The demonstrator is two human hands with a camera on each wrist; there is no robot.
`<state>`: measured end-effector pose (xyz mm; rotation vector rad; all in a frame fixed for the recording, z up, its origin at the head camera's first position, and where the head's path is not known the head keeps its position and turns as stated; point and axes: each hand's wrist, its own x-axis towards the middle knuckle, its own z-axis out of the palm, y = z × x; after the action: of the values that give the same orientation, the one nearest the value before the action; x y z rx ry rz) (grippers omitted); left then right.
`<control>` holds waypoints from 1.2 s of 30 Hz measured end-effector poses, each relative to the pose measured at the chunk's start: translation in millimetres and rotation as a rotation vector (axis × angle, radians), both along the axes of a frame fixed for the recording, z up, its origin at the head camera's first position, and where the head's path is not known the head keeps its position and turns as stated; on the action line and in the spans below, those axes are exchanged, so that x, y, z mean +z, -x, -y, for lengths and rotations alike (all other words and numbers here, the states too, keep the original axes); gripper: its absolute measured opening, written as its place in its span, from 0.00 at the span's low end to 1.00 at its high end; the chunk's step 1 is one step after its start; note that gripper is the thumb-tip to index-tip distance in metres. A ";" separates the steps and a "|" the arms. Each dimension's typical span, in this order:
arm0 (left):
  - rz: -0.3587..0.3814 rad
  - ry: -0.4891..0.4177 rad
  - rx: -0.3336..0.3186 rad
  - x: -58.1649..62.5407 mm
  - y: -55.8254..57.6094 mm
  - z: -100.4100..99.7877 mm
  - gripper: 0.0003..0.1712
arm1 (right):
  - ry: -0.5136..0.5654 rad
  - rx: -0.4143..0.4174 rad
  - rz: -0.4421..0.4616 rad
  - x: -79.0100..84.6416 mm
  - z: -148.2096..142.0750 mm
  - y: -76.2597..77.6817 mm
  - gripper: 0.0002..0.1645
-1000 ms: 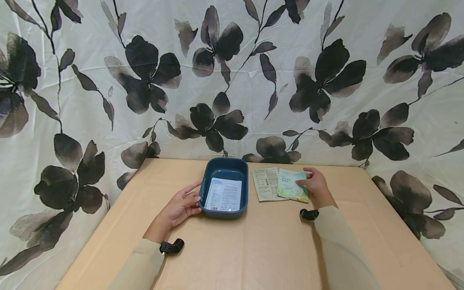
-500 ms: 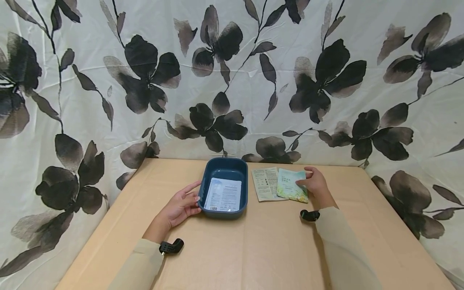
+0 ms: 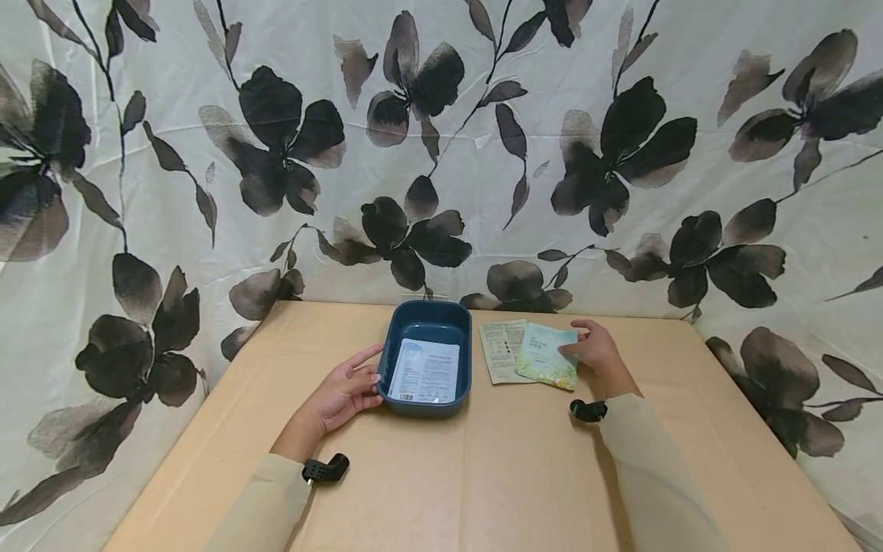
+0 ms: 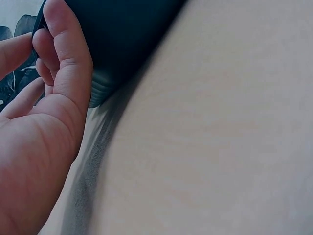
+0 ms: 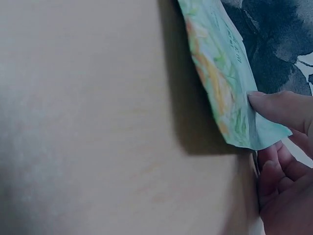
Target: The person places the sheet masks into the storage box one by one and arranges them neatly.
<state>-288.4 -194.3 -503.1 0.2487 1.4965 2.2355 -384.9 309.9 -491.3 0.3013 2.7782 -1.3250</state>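
Near the back of the table a dark blue rectangular plastic tub [image 3: 429,313] holds a white-and-light-blue printed packet [image 3: 424,369] lying flat. My left hand [image 3: 348,392] is at the tub's left side, thumb and fingers on its rim; the left wrist view shows the fingers [image 4: 46,49] curled at the edge of the tub [image 4: 127,39]. With thumb and fingers my right hand [image 3: 599,354] pinches the right edge of a light green sachet with a flowery lower border [image 3: 548,356]. In the right wrist view the sachet [image 5: 225,73] is raised, casting a shadow on the table.
A greyish printed packet [image 3: 498,349], text side up, lies right of the tub, partly covered by the green sachet in the head view. The tan tabletop [image 3: 462,483] ends at a white floral curtain [image 3: 510,230] behind. Black wrist cameras [image 3: 326,468] sit on both wrists.
The green sachet has shifted slightly left and tilted, now overlapping more of the grey packet, with my right hand moving along. My left hand and the tub have stayed put.
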 end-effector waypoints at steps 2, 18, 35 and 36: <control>-0.001 -0.001 -0.003 0.2 0.0 0.5 0.42 | -0.006 0.009 0.011 1.1 0.7 0.6 0.43; -0.004 -0.014 -0.012 -2.6 1.3 0.5 0.41 | 0.062 0.066 0.048 11.8 1.1 -9.0 0.44; 0.016 0.014 0.014 -1.6 -0.5 -0.7 0.40 | 0.290 0.109 0.022 6.3 2.1 -17.8 0.44; 0.015 0.016 0.014 -1.5 -0.6 -0.7 0.40 | 0.297 0.105 0.020 6.2 2.2 -18.2 0.44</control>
<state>-287.8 -193.7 -504.6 0.2170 1.5115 2.2307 -366.6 307.7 -485.1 0.1495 2.4926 -1.6662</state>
